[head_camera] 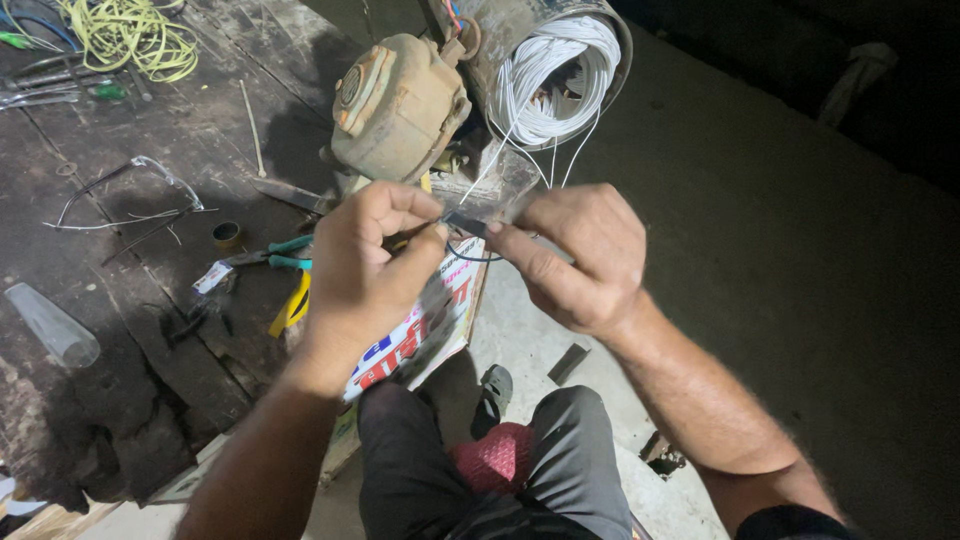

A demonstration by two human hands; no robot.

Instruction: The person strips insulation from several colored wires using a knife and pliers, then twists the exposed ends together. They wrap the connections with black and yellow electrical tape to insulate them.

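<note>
Looks like a rough motor-repair workshop. Worn, stained wooden desk (pixel 120 330) strewn with green-handled pliers (pixel 262 256), a tangle of yellow wire (pixel 130 35), loose wire offcuts (pixel 130 195) and a small metal ring (pixel 227 234). Grimy electric motor (pixel 400 105) with a bundle of white winding wire (pixel 555 75) at its open end. Bare concrete floor (pixel 780 280) alongside, dimly lit.

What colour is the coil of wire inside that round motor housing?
White: the coil of wire sits in the grey motor housing, clearest in the head view.

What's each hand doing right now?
Left hand: closed, pinching one end of a small dark strip.
Right hand: closed, pinching the strip's other end.
</note>
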